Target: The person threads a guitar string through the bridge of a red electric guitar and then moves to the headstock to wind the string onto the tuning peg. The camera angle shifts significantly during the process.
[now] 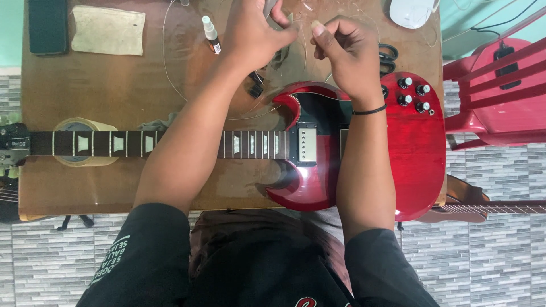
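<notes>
At the far left edge of the brown wooden table [114, 187] lie a black rectangular phone [48, 25] and a pale folded cloth [108, 30], with a roll of tan tape [85, 142] under the guitar's neck. A small white spray bottle [211, 34] lies beside the left hand [253, 37], which pinches something grey, perhaps a tool. The right hand [347, 57] is curled, fingertips pinching a thin wire guitar string [170, 85] that loops over open tabletop. Below both, the red solid-body electric guitar [418, 142] spans the table, its body overhanging the right edge near a red plastic chair [495, 91].
</notes>
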